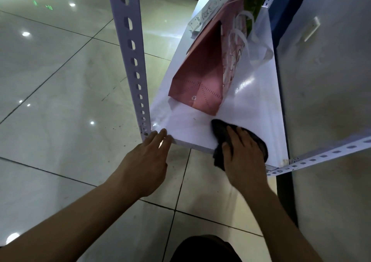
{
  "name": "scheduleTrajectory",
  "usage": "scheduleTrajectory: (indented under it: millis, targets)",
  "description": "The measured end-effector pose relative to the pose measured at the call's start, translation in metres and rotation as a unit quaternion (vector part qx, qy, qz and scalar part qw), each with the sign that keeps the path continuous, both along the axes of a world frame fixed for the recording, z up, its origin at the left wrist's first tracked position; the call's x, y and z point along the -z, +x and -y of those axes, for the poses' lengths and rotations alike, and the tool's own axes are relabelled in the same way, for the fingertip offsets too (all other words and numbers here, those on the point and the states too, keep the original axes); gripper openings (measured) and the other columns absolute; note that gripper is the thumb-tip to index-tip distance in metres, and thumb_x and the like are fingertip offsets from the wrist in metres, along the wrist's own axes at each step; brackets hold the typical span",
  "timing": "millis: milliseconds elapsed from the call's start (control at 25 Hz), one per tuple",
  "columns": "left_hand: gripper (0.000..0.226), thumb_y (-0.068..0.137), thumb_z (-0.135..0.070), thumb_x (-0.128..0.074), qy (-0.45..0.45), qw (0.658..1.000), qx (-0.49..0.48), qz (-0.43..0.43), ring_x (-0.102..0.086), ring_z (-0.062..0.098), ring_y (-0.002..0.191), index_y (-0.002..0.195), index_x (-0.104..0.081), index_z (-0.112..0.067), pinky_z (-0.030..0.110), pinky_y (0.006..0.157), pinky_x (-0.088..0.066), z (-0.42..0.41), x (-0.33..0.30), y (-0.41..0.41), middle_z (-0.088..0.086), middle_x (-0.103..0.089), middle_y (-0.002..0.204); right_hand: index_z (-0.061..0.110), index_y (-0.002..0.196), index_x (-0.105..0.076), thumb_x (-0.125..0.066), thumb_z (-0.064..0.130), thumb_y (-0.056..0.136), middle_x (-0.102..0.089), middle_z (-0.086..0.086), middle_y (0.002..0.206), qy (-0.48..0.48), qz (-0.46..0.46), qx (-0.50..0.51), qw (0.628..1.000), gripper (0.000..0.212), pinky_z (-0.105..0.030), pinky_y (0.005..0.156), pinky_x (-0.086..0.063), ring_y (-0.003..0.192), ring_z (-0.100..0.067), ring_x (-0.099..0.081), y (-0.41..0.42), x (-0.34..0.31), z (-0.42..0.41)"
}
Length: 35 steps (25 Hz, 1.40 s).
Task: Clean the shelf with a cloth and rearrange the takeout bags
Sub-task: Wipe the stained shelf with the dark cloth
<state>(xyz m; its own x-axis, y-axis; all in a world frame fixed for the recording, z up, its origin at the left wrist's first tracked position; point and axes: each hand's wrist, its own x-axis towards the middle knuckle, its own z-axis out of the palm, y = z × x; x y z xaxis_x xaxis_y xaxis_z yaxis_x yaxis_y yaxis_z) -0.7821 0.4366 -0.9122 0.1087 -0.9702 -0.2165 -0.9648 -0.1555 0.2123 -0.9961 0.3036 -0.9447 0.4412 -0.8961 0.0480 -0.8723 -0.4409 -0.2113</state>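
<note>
Two bare forearms reach forward from the bottom edge, above a dark rounded shape that is too unclear to name. On the white shelf board (pixel 200 133), the right hand (pixel 244 157) lies flat on a dark grey crumpled cloth (pixel 220 133), with straight fingers spread a little and pressing it down. This cloth sits at the near edge of the board, and one part of it hangs over that edge. At the near left corner of the board, the left hand (pixel 146 161) is relaxed and holds nothing; its straight fingertips touch the edge.

Beyond the cloth, a pink paper takeout bag (pixel 200 75) lies on its side on the board, its folded bottom turned toward the hands, just beside the cloth but apart from it. A white printed receipt (pixel 206 14) is fixed on its far part. Against this bag, on the right side of the board, there is a thin white plastic bag (pixel 259 46).

A white perforated metal post (pixel 130 46) stands at the near left corner of the board, and a second perforated rail (pixel 321 157) runs from its near right corner. Glossy pale floor tiles (pixel 60 81) lie below the board on the left, and a grey wall (pixel 331 81) stands on its right.
</note>
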Motion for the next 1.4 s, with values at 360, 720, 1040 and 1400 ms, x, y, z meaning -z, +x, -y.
scheduleTrajectory:
  millis: [360,720,1040,1400]
  targets:
    - [0.073,0.103,-0.033,-0.033,0.029,1.000,0.004,-0.005,0.011,0.023,0.153,0.157,0.014,-0.017,0.038,0.125,-0.011,-0.003,0.006,0.007,0.005,0.020,0.164,0.013,0.152,-0.044,-0.042,0.032,0.101,-0.044,-0.019,0.154,0.019,0.013,0.051,0.998,0.055,-0.052,0.116,-0.031,0.141,-0.037,-0.041,-0.003,-0.005,0.063]
    - [0.067,0.103,-0.040,-0.024,0.019,1.000,-0.009,-0.004,0.002,0.024,0.154,0.158,0.008,-0.019,0.038,0.125,-0.009,0.001,0.010,0.005,0.005,0.014,0.166,0.025,0.147,-0.050,-0.032,0.030,0.105,-0.054,0.000,0.144,-0.014,0.032,0.032,0.999,0.045,-0.048,0.113,-0.029,0.134,-0.026,-0.045,0.033,-0.010,-0.038]
    - [0.072,0.103,-0.038,-0.031,0.041,0.999,0.002,-0.014,0.012,0.019,0.153,0.155,0.017,-0.026,0.034,0.123,-0.001,0.003,0.011,0.010,0.000,0.021,0.164,0.013,0.153,-0.037,-0.033,0.030,0.106,-0.041,-0.010,0.156,-0.004,-0.013,0.052,0.999,0.050,-0.048,0.120,-0.022,0.144,-0.029,-0.035,0.113,-0.012,-0.029]
    - [0.073,0.102,-0.038,-0.032,0.028,0.999,0.004,-0.017,0.008,0.020,0.154,0.157,0.013,-0.022,0.035,0.125,-0.007,-0.002,0.007,0.011,0.002,0.019,0.164,0.016,0.153,-0.042,-0.039,0.029,0.105,-0.045,-0.006,0.156,0.013,-0.010,0.052,0.999,0.050,-0.044,0.122,-0.024,0.145,-0.024,-0.040,0.026,-0.005,-0.040]
